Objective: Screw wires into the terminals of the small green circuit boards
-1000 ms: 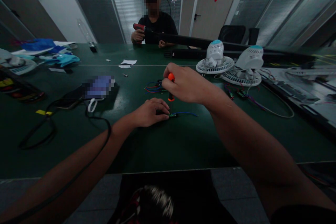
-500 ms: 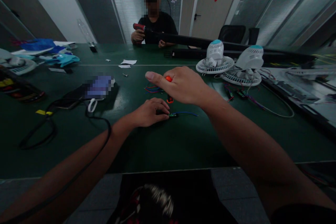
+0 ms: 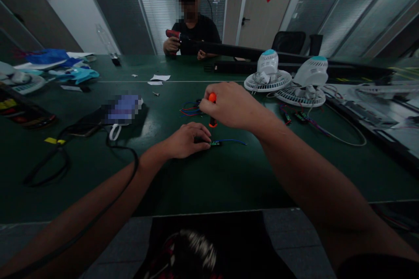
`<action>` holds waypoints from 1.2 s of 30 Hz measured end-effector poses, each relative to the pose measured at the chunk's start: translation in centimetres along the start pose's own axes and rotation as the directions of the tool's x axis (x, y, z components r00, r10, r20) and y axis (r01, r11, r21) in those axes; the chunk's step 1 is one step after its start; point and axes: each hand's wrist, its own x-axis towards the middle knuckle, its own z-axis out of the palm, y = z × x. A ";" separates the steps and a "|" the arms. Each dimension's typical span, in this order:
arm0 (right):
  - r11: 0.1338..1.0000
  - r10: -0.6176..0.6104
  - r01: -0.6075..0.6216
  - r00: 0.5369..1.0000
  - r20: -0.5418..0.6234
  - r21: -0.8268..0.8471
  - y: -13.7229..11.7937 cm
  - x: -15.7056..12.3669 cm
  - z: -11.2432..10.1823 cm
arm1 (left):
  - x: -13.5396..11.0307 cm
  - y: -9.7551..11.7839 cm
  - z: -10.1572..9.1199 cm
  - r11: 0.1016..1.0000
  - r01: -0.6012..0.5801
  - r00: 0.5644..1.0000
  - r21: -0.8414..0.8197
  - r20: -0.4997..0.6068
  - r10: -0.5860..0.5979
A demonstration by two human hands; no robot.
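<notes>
My right hand [image 3: 229,105] is wrapped round the handle of a screwdriver [image 3: 212,123], black with orange ends, held upright over the table. Its blade is too dark to make out. Below it lies a small green circuit board [image 3: 215,143] with a blue wire [image 3: 234,141] running off to the right. Fingertips of my left hand [image 3: 190,140] pinch the board's left end, hiding that part. Behind my hands is a bunch of thin coloured wires [image 3: 190,110].
Two white fans [image 3: 268,80] stand at the right, near more circuit boards [image 3: 301,116]. A phone [image 3: 122,109] and black cable [image 3: 67,157] lie left. Across the green table [image 3: 196,187], a person [image 3: 196,30] holds a red power tool [image 3: 173,33] beside long black bars.
My right thumb, stretched out to the left before, has folded in round the screwdriver handle. My left hand and the circuit board stay in place.
</notes>
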 end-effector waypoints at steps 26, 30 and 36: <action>0.992 -0.003 0.002 1.000 0.004 0.122 -0.1 0.0 0.5 | -0.1 0.2 0.0 1.000 0.010 1.000 -0.021 -0.017 -0.010; 0.991 0.039 -0.040 0.999 0.013 0.131 -0.6 -0.2 0.6 | -0.1 0.3 0.1 1.000 0.006 1.000 -0.020 -0.023 -0.006; 0.996 0.025 -0.024 1.000 -0.013 0.087 -0.4 0.0 0.8 | 0.0 0.2 0.1 1.000 0.001 1.000 -0.013 -0.014 -0.002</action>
